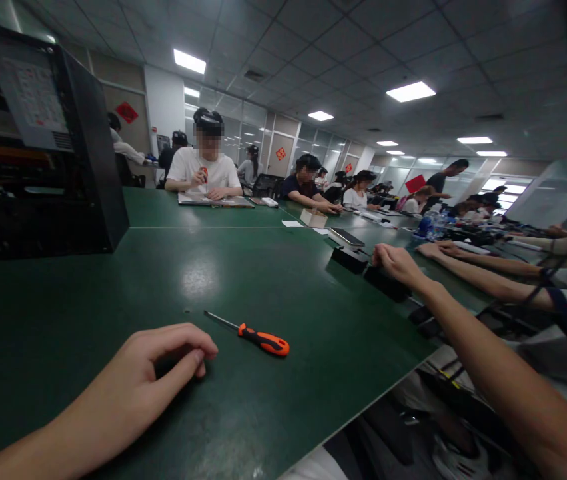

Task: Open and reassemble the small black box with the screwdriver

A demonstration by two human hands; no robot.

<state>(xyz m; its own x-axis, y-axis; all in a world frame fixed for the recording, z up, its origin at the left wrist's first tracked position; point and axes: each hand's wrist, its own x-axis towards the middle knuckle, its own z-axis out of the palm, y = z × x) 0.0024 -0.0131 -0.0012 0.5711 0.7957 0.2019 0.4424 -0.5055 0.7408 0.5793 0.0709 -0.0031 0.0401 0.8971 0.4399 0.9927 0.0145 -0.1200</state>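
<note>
My left hand (156, 367) rests on the green table (88, 300), fingers loosely curled with thumb and forefinger close together; I cannot see anything in it. Just to its right lies a screwdriver (256, 337) with an orange and black handle, its metal shaft pointing left and away. My right hand (398, 261) reaches far out to the right and lies on a black box (386, 283) at the table's edge. A second black box (349, 259) sits just beyond it.
A black computer case (38, 147) stands at the far left of the table. A neighbour's forearms (483, 273) lie to the right. Several other people sit along the long green tables farther back, with a phone (347, 236) and a small carton (313, 217).
</note>
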